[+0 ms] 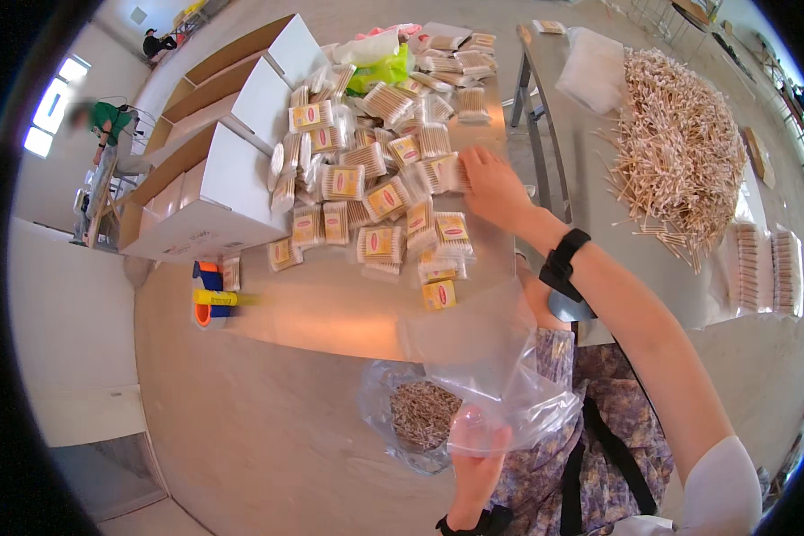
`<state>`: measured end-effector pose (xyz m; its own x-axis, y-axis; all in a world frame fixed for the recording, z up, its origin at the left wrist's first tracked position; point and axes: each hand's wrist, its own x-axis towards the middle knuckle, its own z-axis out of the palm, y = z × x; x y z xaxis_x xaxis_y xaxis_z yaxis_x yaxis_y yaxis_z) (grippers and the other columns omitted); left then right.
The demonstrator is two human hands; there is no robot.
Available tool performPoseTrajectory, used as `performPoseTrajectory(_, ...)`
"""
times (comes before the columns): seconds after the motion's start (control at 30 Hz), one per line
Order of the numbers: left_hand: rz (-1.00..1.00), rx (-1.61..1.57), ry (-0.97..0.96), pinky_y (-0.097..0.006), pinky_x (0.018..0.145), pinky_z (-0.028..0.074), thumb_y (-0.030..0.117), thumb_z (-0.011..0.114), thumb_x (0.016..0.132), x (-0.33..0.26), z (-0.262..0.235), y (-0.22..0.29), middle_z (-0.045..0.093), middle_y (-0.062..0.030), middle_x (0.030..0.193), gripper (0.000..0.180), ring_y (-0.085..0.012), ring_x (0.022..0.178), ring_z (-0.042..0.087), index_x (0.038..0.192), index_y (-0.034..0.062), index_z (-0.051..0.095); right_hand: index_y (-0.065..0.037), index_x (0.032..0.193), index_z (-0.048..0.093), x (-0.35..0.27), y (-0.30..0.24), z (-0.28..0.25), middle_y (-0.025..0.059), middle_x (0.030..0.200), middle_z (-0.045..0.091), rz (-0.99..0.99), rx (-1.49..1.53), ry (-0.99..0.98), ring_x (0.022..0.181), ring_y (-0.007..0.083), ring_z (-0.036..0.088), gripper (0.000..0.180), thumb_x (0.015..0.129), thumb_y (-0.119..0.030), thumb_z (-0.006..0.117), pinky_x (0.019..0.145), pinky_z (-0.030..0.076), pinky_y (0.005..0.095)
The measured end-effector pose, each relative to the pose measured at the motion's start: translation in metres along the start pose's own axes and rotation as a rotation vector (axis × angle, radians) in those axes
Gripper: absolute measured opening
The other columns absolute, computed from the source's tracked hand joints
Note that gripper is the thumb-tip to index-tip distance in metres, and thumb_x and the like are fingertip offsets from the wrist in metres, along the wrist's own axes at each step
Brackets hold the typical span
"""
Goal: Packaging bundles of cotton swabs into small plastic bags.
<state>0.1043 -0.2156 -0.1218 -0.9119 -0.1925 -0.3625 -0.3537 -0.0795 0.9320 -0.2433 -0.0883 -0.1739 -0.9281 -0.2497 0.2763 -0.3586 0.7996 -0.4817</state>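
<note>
The right hand (491, 183) reaches out across the counter (330, 313) and closes its fingers on a small packet (445, 172) at the right edge of the packet heap (375, 170). The left hand (476, 442), far nearer the body than the heap, grips a clear plastic bag (487, 357), its mouth toward the heap.

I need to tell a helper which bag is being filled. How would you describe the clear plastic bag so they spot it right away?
Start at the long table heaped with small packets of sticks. At its near edge, the left hand holds up the clear plastic bag, open and looking empty. Unlike the second clear bag just beside it, it holds no brown sticks.
</note>
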Motion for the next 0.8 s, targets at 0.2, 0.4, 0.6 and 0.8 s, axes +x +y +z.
performPoseTrajectory(0.2, -0.149, -0.051, 0.020, -0.031, 0.087, 0.043, 0.012, 0.073, 0.081, -0.003, -0.012, -0.011, 0.053, -0.0083, 0.108, 0.046, -0.0159, 0.099, 0.052, 0.119, -0.0025, 0.050, -0.002, 0.106, 0.047, 0.026, 0.002, 0.027, 0.0152, 0.107, 0.057, -0.219, -0.159, 0.004, 0.105, 0.0336, 0.057, 0.039, 0.074, -0.011, 0.067, 0.090, 0.045, 0.0426)
performPoseTrajectory(0.4, -0.109, -0.081, 0.062, -0.031, 0.085, 0.043, 0.011, 0.075, 0.078, -0.005, -0.004, -0.013, 0.054, -0.0079, 0.105, 0.044, -0.0155, 0.097, 0.053, 0.113, -0.0014, 0.051, -0.004, 0.107, 0.050, 0.022, -0.006, -0.005, 0.0143, 0.101, 0.063, 0.015, -0.049, -0.164, 0.093, 0.0315, 0.063, 0.044, 0.075, -0.020, 0.074, 0.083, 0.048, 0.0422)
performPoseTrajectory(0.6, -0.087, -0.228, 0.144, -0.026, 0.079, 0.045, 0.008, 0.070, 0.084, -0.009, 0.008, 0.006, 0.056, -0.0051, 0.096, 0.034, -0.0121, 0.087, 0.054, 0.110, 0.0010, 0.050, 0.000, 0.122, 0.056, -0.074, -0.053, -0.090, 0.0054, 0.103, 0.066, 0.547, 1.582, -0.388, 0.092, 0.0157, 0.063, 0.039, 0.086, -0.011, 0.067, 0.076, 0.052, 0.0368)
performPoseTrajectory(0.8, -0.075, -0.343, 0.040, -0.025, 0.073, 0.049, 0.008, 0.057, 0.094, -0.011, 0.033, 0.006, 0.055, -0.0033, 0.099, 0.020, -0.0111, 0.082, 0.057, 0.111, 0.0012, 0.050, -0.001, 0.118, 0.058, -0.188, -0.076, -0.182, 0.0011, 0.103, 0.062, 0.572, 1.439, -0.666, 0.101, 0.0108, 0.055, 0.038, 0.083, -0.006, 0.072, 0.090, 0.044, 0.0275)
